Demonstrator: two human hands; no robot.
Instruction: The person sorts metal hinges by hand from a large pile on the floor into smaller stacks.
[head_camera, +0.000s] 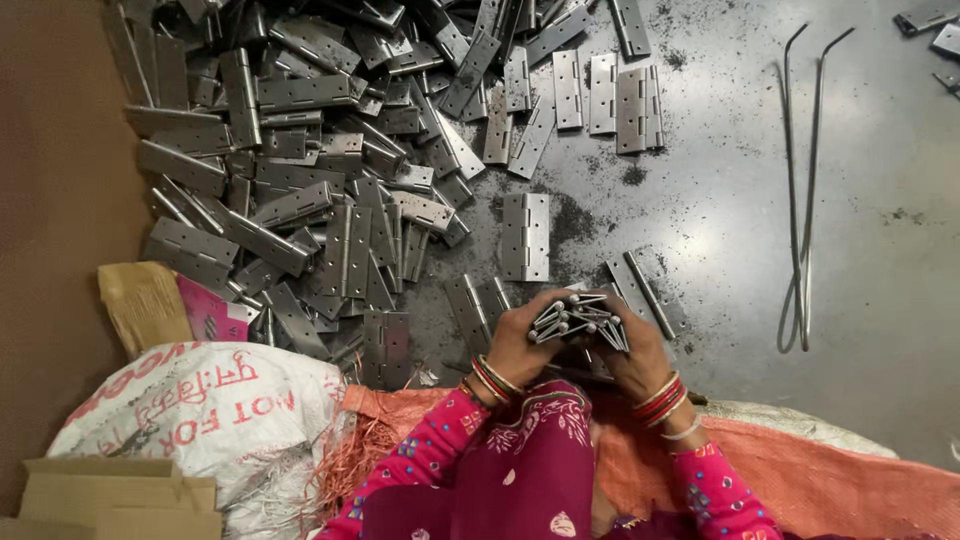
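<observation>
A magenta patterned sleeve (420, 465) lay nearest the camera. Beyond spread the dark, gritty metal floor (720, 200), bearing a large heap of grey steel hinges (300, 150). The left hand (515, 345) and right hand (640, 355) were clasped around a bundle of folded hinges (580, 320) just above the lap.

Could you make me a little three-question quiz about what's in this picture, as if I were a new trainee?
1. True or false: both hands grip one bundle of hinges.
2. The big hinge pile lies on which side of the picture? A) left B) right C) bottom edge
3. Fill in: the long bent wire lies to the ____ of the hands.

Key: 1 true, left hand and right hand both clasp it. 2 A. 3 right.
</observation>
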